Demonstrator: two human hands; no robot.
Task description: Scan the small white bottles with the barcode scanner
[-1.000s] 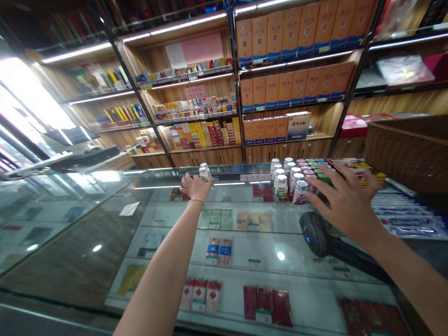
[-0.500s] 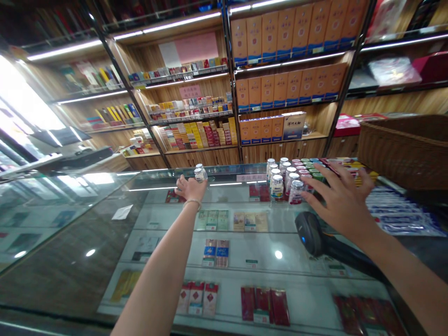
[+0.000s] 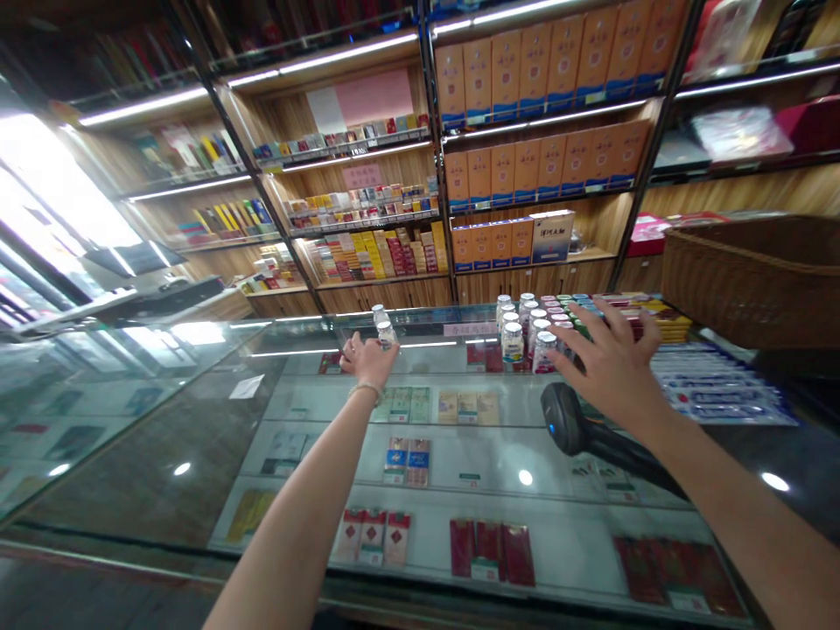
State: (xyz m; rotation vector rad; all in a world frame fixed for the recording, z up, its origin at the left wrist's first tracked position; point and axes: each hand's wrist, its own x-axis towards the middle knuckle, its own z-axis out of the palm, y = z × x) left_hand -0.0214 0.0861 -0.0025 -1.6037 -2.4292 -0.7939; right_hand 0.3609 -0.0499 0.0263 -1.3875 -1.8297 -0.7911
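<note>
My left hand (image 3: 368, 357) is at the far side of the glass counter, its thumb and forefinger around a small clear jar with a silvery lid (image 3: 386, 334). Its other fingers are spread to the left. Just behind stands a second small jar (image 3: 379, 311). My right hand (image 3: 607, 367) hovers with fingers spread, thumb close to the front jar (image 3: 544, 351) of a group of similar lidded jars (image 3: 512, 343). Whether the thumb touches that jar I cannot tell. Behind these fingers are rows of pink and green small items (image 3: 557, 304), partly hidden.
A black handheld scanner (image 3: 564, 420) lies below my right hand. To the right are blue-and-white packets (image 3: 715, 381) and a wicker basket (image 3: 754, 280). Cigarette packs (image 3: 407, 461) show under the glass counter top (image 3: 486, 437). Shelves with orange boxes (image 3: 512, 66) stand behind.
The jar at my left hand has come slightly nearer and right of the one behind it. My right hand's thumb is closer to the front jar. The whole view has shifted a little.
</note>
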